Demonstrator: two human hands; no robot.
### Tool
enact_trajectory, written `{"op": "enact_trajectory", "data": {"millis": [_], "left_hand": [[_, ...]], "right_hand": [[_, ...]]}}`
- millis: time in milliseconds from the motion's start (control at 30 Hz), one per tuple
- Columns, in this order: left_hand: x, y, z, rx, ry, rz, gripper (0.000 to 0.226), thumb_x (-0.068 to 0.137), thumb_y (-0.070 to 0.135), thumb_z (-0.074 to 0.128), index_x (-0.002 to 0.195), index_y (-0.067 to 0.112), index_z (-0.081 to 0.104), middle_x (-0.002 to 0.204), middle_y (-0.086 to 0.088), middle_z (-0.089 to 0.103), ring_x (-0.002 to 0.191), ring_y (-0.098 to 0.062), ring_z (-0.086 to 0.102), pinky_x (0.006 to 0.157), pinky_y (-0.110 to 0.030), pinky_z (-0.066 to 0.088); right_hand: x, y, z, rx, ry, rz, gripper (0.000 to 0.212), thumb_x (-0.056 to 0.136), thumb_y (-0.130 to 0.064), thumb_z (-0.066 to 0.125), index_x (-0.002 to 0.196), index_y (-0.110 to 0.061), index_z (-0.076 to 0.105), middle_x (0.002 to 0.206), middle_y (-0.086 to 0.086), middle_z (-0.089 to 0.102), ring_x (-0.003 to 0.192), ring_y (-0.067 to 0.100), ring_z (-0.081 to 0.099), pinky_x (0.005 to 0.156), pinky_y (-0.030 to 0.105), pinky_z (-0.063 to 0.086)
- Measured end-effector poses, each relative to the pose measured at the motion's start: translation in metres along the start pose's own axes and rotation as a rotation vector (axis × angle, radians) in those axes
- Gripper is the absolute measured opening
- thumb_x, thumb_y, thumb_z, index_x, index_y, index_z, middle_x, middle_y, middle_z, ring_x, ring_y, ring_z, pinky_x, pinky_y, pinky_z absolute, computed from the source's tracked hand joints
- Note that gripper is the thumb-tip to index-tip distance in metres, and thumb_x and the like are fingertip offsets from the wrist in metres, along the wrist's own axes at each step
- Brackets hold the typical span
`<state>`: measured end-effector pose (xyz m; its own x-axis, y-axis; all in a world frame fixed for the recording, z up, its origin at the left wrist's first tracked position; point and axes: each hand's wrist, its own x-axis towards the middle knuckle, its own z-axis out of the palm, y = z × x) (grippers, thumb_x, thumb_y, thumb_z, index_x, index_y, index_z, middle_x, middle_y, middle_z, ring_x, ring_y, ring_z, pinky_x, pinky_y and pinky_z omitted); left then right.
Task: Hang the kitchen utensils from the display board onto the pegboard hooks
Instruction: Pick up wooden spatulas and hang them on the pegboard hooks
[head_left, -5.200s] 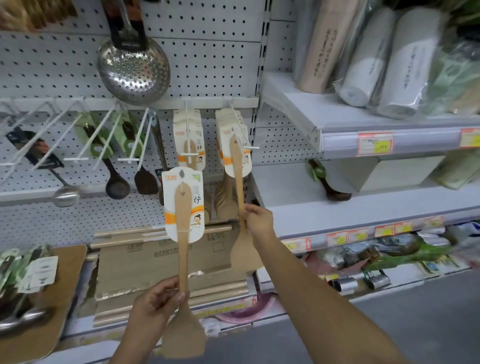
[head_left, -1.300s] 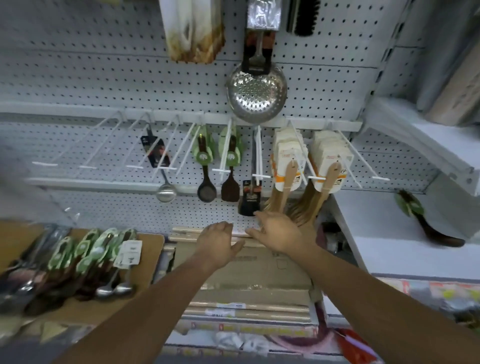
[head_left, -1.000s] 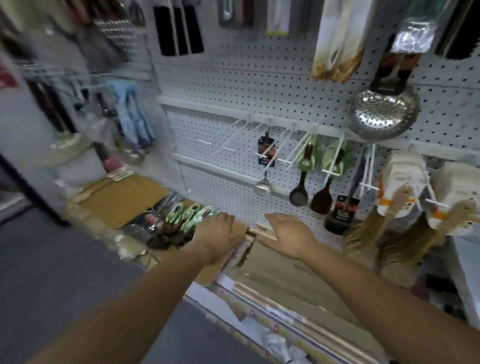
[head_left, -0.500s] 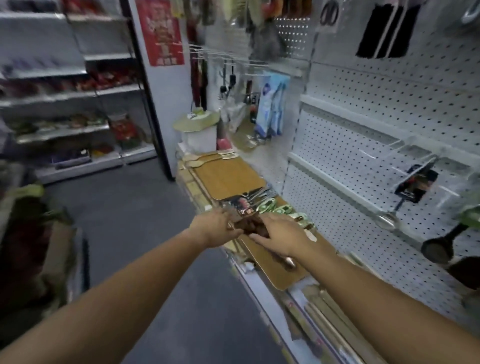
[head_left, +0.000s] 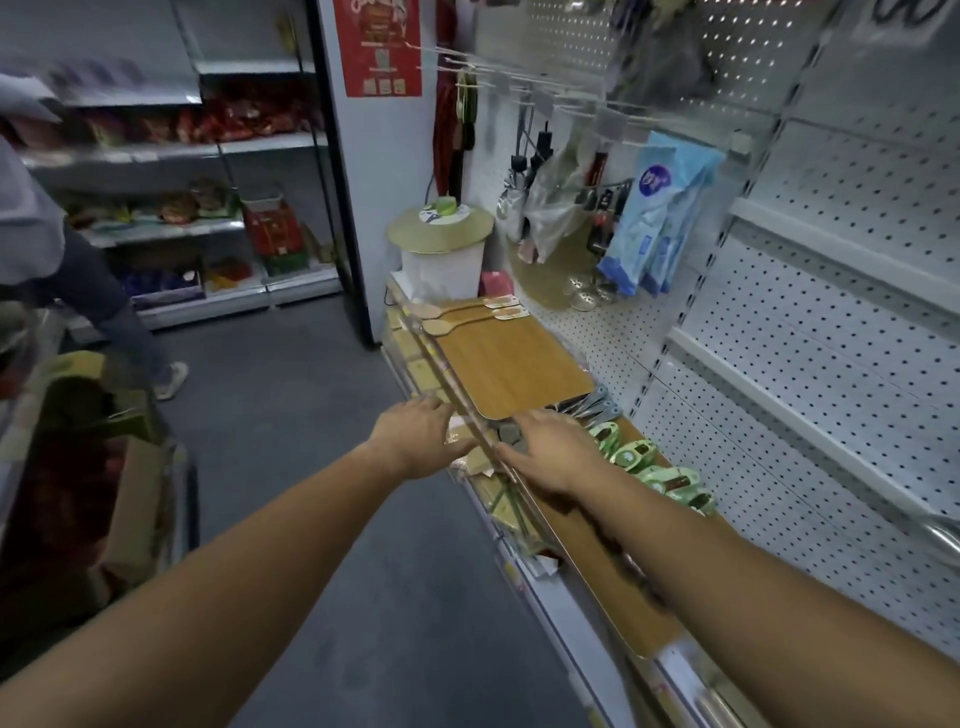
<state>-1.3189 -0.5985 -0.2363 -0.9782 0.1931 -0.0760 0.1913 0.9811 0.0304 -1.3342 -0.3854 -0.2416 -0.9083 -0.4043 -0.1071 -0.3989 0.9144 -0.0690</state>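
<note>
Hands hover over a shop shelf: left hand (head_left: 415, 441) and right hand (head_left: 550, 452), fingers loose, gripping nothing, apparently choosing among green-carded dark kitchen utensils (head_left: 652, 470) lying at 3 o'clock on a brown wooden display board (head_left: 605, 590). White perforated metal pegboard (head_left: 831, 322) rises at 2 o'clock, and a grey aisle floor (head_left: 311, 467) stretches toward 10 o'clock.

Wood, painted metal and glossy packaging on a shop shelf.
The far board (head_left: 511, 371) is smooth wood grain with a soft sheen; the two spoons (head_left: 437, 327) on it are pale matt wood with paper tags (head_left: 511, 312). The pegboard (head_left: 831, 322) at right is matt white, perforated metal. The nearer green cards (head_left: 629, 457) and far blue packets (head_left: 660, 208) are glossy.
</note>
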Motion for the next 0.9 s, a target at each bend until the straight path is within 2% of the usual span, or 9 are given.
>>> {"op": "enact_trajectory", "data": {"millis": [267, 467, 667, 900], "left_hand": [[0.11, -0.049, 0.01, 0.005, -0.038, -0.017, 0.083, 0.087, 0.077, 0.028, 0.138, 0.015, 0.048, 0.141, -0.006, 0.052, 0.128, -0.024, 0.05, 0.105, -0.042, 0.043], [0.209, -0.082, -0.008, -0.025, 0.002, -0.047, 0.078, 0.089, 0.073, 0.034, 0.141, 0.017, 0.045, 0.141, -0.005, 0.052, 0.129, -0.023, 0.049, 0.104, -0.041, 0.044], [0.298, -0.121, -0.034, -0.018, 0.008, -0.05, 0.076, 0.087, 0.075, 0.032, 0.135, 0.018, 0.05, 0.135, -0.004, 0.055, 0.123, -0.023, 0.052, 0.099, -0.04, 0.046], [0.39, -0.179, -0.027, -0.021, -0.02, -0.014, 0.076, 0.087, 0.075, 0.032, 0.13, 0.016, 0.053, 0.13, -0.005, 0.057, 0.118, -0.026, 0.055, 0.093, -0.04, 0.048]], "right_hand": [[0.129, 0.013, 0.003, 0.008, -0.02, -0.004, 0.079, 0.092, -0.075, 0.028, 0.143, -0.017, 0.045, 0.142, 0.006, 0.054, 0.128, 0.025, 0.052, 0.11, 0.046, 0.04], [0.236, 0.041, -0.021, 0.065, 0.002, 0.004, 0.079, 0.093, -0.073, 0.03, 0.145, -0.016, 0.043, 0.146, 0.006, 0.051, 0.133, 0.025, 0.048, 0.112, 0.044, 0.037], [0.329, 0.059, -0.051, 0.071, 0.038, 0.012, 0.074, 0.093, -0.071, 0.034, 0.14, -0.016, 0.048, 0.14, 0.008, 0.055, 0.127, 0.028, 0.052, 0.108, 0.044, 0.04], [0.425, 0.058, -0.051, 0.073, 0.013, 0.051, 0.071, 0.094, -0.068, 0.037, 0.138, -0.015, 0.05, 0.136, 0.008, 0.057, 0.125, 0.028, 0.053, 0.105, 0.042, 0.041]]}}
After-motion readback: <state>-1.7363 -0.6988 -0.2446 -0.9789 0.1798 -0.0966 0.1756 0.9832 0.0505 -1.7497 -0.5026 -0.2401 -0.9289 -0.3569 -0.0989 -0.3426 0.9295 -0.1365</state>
